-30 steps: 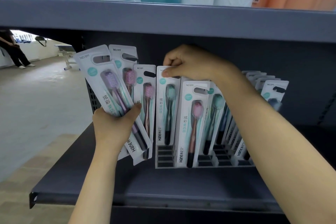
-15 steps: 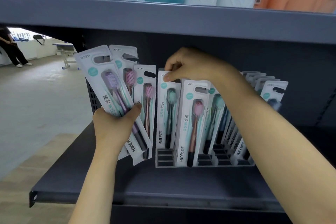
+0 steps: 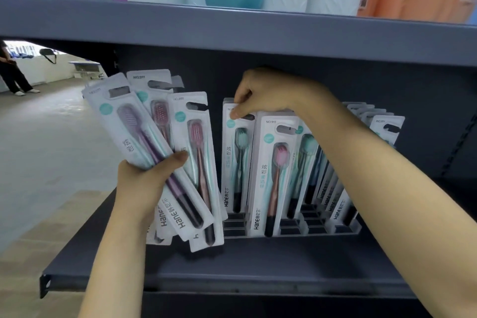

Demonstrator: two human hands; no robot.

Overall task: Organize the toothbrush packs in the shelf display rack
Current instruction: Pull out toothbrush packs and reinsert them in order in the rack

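Item: toothbrush packs, partly racked. Your right hand (image 3: 265,93) pinches the top edge of a green-brush pack (image 3: 236,162); thumb and fingers (image 3: 236,113) are narrow, closed on the card. That pack stands upright in the leftmost column of the display rack (image 3: 346,228), hanging straight down from your fingers to a slot.

Item: fan of loose packs (image 3: 154,152). Your left hand (image 3: 144,183) grips it at mid-height, thumb across the front, fingers curled behind. The purple-brush pack (image 3: 134,142) lies frontmost, and two pink-brush packs spread out to the right of your thumb.

Item: racked stock. A pink-brush pack (image 3: 271,173) stands just right of your pinching fingers, with further rows behind your right forearm.

Hazards, judged:
- The fan is held by one grip only; loosen it and the lower packs may slide onto the shelf (image 3: 258,266).
- Press the pinched pack down crooked and its bottom may miss the slot and bend.
- Your right forearm crosses the rear rows; a sideways sweep could tip them.
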